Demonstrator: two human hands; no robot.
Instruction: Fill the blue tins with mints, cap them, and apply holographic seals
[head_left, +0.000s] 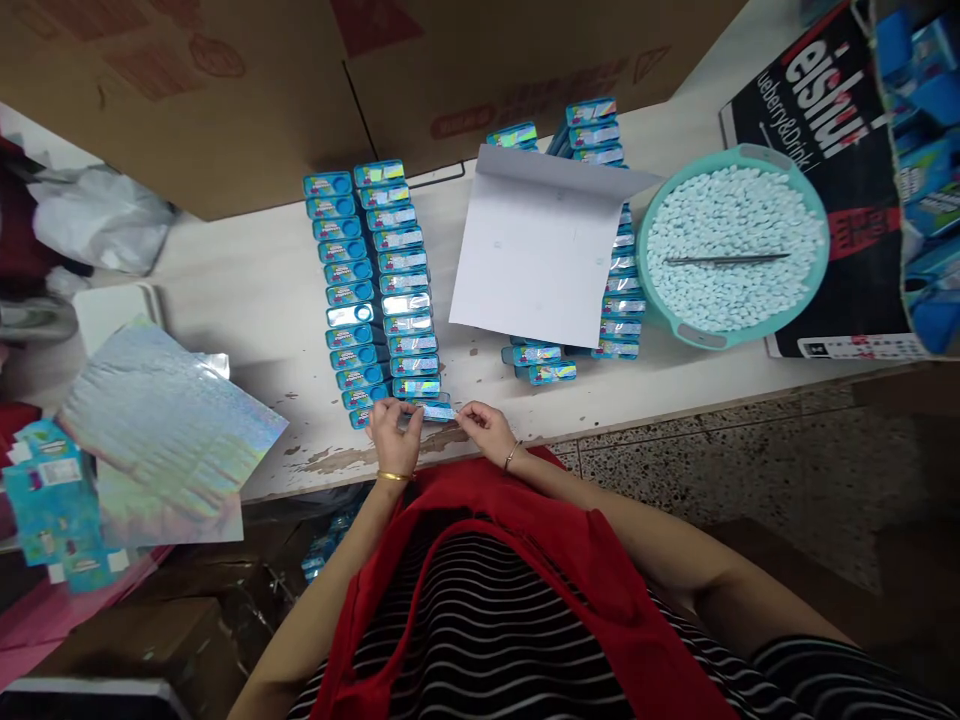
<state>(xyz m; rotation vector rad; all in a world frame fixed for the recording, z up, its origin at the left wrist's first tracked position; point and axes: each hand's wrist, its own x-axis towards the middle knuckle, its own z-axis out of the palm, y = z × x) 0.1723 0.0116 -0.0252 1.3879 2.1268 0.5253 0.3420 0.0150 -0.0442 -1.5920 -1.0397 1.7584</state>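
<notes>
My left hand (395, 437) and my right hand (487, 430) meet at the table's near edge, fingers closed. Between them stretches a narrow shiny sticker strip (437, 411), pinched at both ends. It lies over or just above the nearest small blue case at the end of a row; whether it touches cannot be made out. Two rows of upright blue cases (349, 270) stand side by side ahead of my hands. In the right row, the cases (405, 303) carry shiny strips on top. Round marks show on the tops of the left row.
White sheets (536, 250) cover part of another group of blue cases (622, 305). A turquoise basin (675, 330) holds pale pellets, with tweezers (727, 259) on top. A large cardboard box (247, 100) stands behind; holographic sheets (165, 420) lie at left, a black carton (825, 110) at right.
</notes>
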